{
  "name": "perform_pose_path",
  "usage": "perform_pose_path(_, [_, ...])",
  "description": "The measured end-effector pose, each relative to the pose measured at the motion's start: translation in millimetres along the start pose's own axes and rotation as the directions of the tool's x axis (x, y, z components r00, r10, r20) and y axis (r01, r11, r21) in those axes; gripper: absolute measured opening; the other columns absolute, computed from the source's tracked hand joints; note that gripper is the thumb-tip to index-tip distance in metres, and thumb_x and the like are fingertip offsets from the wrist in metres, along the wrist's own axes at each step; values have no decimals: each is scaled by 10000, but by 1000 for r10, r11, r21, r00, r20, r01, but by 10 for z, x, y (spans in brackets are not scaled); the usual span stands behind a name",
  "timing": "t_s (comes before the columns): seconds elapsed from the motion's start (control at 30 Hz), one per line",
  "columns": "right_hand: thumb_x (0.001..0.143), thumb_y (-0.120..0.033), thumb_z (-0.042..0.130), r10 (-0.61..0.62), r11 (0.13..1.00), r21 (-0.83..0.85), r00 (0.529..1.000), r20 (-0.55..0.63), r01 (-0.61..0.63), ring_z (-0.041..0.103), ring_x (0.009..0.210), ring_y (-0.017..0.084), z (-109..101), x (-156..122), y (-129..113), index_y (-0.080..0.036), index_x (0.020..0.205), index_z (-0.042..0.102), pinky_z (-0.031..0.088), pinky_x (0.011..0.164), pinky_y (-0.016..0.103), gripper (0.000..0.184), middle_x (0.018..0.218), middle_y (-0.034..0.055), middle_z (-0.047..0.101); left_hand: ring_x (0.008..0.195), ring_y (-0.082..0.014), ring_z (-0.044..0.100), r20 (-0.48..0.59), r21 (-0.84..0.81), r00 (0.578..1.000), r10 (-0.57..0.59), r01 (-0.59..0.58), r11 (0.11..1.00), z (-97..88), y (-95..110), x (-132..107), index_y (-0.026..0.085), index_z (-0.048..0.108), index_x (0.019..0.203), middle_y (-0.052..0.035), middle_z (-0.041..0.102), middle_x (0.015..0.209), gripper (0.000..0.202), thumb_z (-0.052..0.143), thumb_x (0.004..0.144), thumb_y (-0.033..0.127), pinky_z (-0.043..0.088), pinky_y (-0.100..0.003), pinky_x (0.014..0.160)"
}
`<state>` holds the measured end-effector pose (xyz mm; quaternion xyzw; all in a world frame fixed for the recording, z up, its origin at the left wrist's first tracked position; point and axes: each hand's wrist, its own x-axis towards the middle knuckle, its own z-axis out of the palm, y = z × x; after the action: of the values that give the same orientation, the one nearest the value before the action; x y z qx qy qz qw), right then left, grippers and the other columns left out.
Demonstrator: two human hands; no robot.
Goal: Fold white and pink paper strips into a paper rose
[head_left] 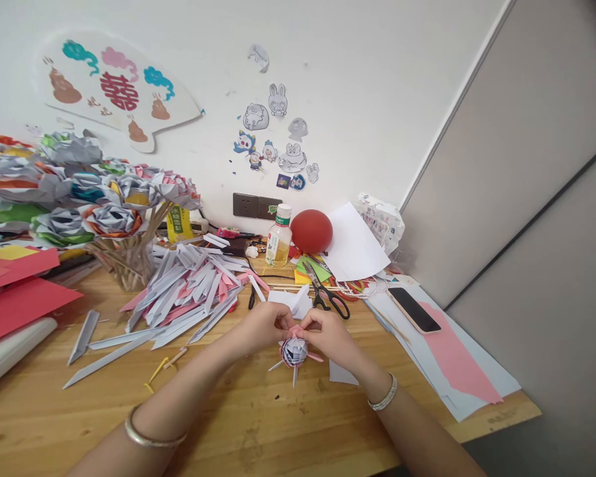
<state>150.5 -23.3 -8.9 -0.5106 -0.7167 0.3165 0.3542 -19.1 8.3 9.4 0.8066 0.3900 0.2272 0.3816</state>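
Between my two hands, just above the wooden table (258, 411), is a small round paper flower (294, 352) folded from white and pink strips, with several strip ends sticking out below and to the sides. My left hand (272, 324) pinches a pink strip at the flower's far edge. From the other side my right hand (326, 331) pinches the same pink part, fingertips close to the left ones. Folded white paper (293, 301) lies just beyond my hands. Black-handled scissors (324, 291) rest behind my right hand.
Folded paper strips (189, 285) are heaped left of centre. A clear vase (124, 262) of paper flowers stands behind them. A bottle (279, 235) and red balloon (311, 231) are at the back. A phone (414, 309) lies right on paper sheets, near the grey panel (526, 265).
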Motion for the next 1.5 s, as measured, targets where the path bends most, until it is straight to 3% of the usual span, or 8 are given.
perform_pose_path(0.23, [705, -185, 615, -219, 957, -200, 975, -25, 209, 520, 650, 136, -26, -2, -11, -177, 590, 574, 375, 598, 239, 123, 642, -6, 552, 557, -122, 528, -46, 37, 999, -3, 5, 999, 12, 21, -1, 164, 586, 585, 11, 600, 578, 76, 555, 614, 227, 356, -199, 495])
perform_pose_path(0.37, [718, -178, 606, -213, 967, -155, 976, -39, 204, 535, 681, 138, -47, -2, -34, -179, 633, 597, 389, 604, 230, 84, 674, 1, 575, 600, -126, 550, 129, -274, 992, 7, 29, 961, -73, -24, -4, 156, 577, 740, 4, 607, 655, 214, 605, 643, 346, 407, -220, 553])
perform_pose_path(0.53, [713, -219, 623, -216, 973, -102, 972, -97, 206, 550, 687, 142, -9, -3, -35, -186, 663, 616, 409, 603, 229, 60, 689, 6, 597, 695, -128, 561, 253, -616, 968, -12, 171, 769, -77, -146, -5, 160, 509, 838, -14, 597, 753, 349, 495, 741, 495, 439, -254, 645])
perform_pose_path(0.7, [738, -217, 600, -256, 964, -116, 957, -135, 241, 548, 710, 153, 12, -2, -49, -200, 680, 628, 417, 620, 244, 67, 690, 15, 595, 567, -74, 464, 258, -560, 966, -5, 154, 814, 28, -152, 11, 168, 474, 734, 55, 466, 657, 338, 525, 717, 502, 399, -193, 526])
perform_pose_path(0.93, [834, -283, 457, -220, 975, -18, 966, -136, 219, 565, 840, 178, -48, 13, -42, -206, 839, 654, 428, 786, 310, 211, 862, 51, 648, 528, -98, 388, -127, -225, 991, -38, 9, 974, 149, -68, 83, 199, 346, 650, 60, 370, 585, 285, 333, 806, 438, 332, -214, 487])
perform_pose_path(1.1, [819, -325, 482, -124, 986, 104, 990, -65, 130, 568, 878, 185, -84, -15, -87, -216, 906, 647, 451, 795, 322, 216, 947, 49, 637, 538, -111, 374, -257, -52, 966, -10, -3, 999, 172, 1, 80, 206, 318, 622, 58, 376, 553, 244, 315, 813, 357, 304, -224, 509])
perform_pose_path(1.27, [842, -262, 466, -304, 953, -40, 946, -111, 301, 556, 871, 180, -119, -29, -132, -216, 869, 658, 419, 812, 324, 199, 875, 46, 658, 527, -115, 371, -276, 18, 961, 19, -15, 1000, 155, 68, 44, 208, 333, 629, 57, 374, 539, 229, 311, 817, 337, 295, -226, 518])
perform_pose_path(1.5, [878, -225, 395, -566, 799, -290, 821, -68, 527, 556, 838, 171, -151, -37, -85, -225, 960, 609, 414, 805, 347, 230, 886, 38, 653, 495, -119, 414, -243, -35, 970, 24, -34, 999, 149, 119, 8, 215, 338, 629, 65, 389, 491, 243, 314, 822, 361, 305, -218, 502])
